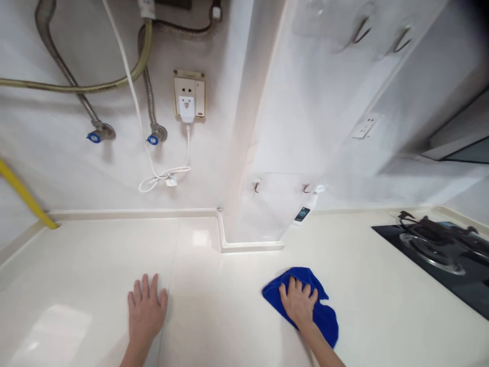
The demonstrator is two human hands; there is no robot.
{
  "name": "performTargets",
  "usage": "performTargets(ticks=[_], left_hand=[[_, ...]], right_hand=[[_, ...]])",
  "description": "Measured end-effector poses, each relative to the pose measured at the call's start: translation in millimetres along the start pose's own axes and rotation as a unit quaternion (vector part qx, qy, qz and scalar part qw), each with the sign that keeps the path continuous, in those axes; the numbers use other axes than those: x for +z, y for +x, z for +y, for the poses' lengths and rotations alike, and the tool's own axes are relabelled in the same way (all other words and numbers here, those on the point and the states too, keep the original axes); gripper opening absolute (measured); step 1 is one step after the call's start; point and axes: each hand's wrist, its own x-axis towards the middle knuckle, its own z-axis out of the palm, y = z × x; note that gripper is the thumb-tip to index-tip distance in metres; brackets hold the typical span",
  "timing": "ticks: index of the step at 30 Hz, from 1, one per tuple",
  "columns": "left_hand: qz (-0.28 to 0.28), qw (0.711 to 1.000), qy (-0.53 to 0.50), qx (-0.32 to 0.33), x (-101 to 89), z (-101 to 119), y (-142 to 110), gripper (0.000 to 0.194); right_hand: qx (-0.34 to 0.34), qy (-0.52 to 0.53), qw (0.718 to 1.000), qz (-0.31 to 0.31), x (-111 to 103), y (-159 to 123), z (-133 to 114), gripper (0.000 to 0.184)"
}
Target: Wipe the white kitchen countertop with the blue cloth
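My right hand [298, 304] presses down on a blue cloth [324, 316] that lies bunched on the cream countertop [237, 316], right of centre; its fingers curl over the cloth and grip it. My left hand [145, 310] lies flat on the bare countertop to the left, fingers stretched out and close together, holding nothing. The two hands are well apart.
A black gas hob [439, 255] sits at the right. A square white pillar [252, 204] juts from the back wall, with a small bottle [305, 210] leaning at its right side. On the wall are a socket with plug [188, 97], hoses, valves and a yellow pipe [26, 196].
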Motion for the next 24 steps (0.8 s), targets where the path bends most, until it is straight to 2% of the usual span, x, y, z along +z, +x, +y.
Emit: performTargets(ticks=[3, 7, 10, 14, 16, 18, 21, 24], left_hand=[[0.003, 1.0, -0.002, 0.007, 0.9, -1, -1, 0.06], [0.002, 1.0, -0.008, 0.003, 0.4, 0, -1, 0.058], [-0.011, 1.0, -0.016, -0.003, -3.4, 2, -1, 0.057], [-0.009, 1.0, -0.01, -0.003, -6.0, 2, -1, 0.056], [0.0, 1.0, -0.014, 0.002, -4.7, -1, -3, 0.055], [0.007, 1.0, -0.022, 0.011, -2.5, -5, -5, 0.053], [0.014, 1.0, -0.017, 0.01, -0.1, -8, -6, 0.052], [0.014, 1.0, -0.004, 0.008, -0.2, -7, -6, 0.052]], right_hand=[[-0.057, 0.031, 0.998, -0.023, -15, 1, -56, 0.063], [-0.187, 0.099, 0.974, -0.081, -45, -10, -136, 0.06], [-0.298, 0.172, 0.932, -0.116, -70, -20, -190, 0.063], [-0.457, 0.233, 0.844, -0.157, -101, -32, -242, 0.067], [-0.522, 0.253, 0.797, -0.166, -110, -43, -252, 0.073], [-0.56, 0.277, 0.762, -0.17, -113, -58, -250, 0.076], [-0.586, 0.309, 0.727, -0.183, -108, -80, -232, 0.073], [-0.598, 0.316, 0.709, -0.201, -101, -88, -217, 0.072]])
